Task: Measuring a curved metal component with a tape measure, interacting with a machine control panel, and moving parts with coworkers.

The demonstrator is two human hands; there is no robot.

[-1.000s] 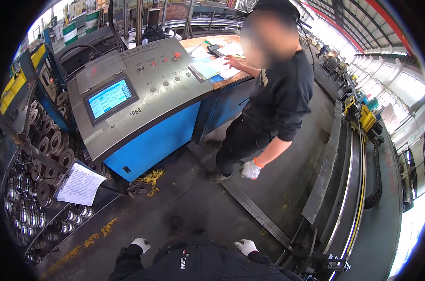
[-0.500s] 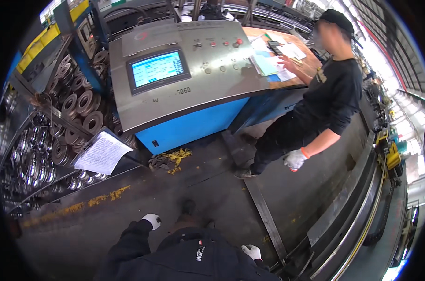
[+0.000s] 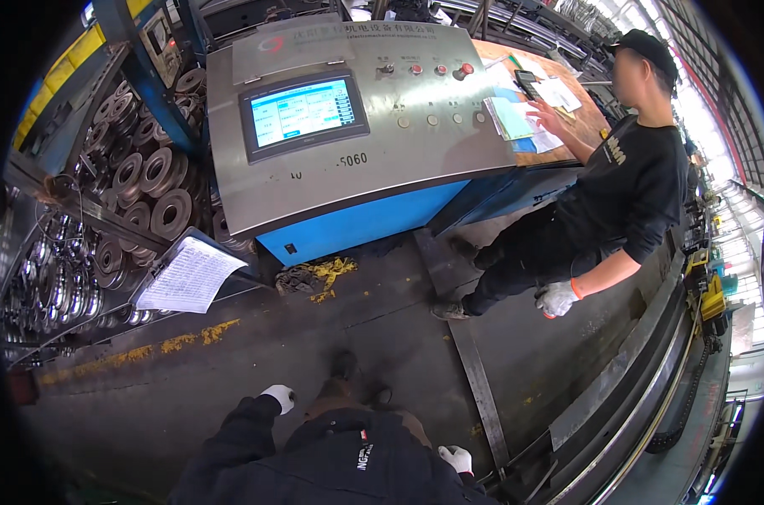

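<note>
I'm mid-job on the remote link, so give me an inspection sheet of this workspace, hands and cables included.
Surface: dark floor, worn yellow line, flat metal strip.
Job's things: control console, screen lit; neither of the wearer's hands touches it.
Clutter: crumpled dark and yellow material at the console's foot.
Hands: left hand and right hand white-gloved, held low; no object seen in either.
Cables: what looks like a dark cable carrier at right.
Surroundings: co-worker beside a paper-strewn wooden tabletop; metal rings and clipboard sheet at left.
</note>
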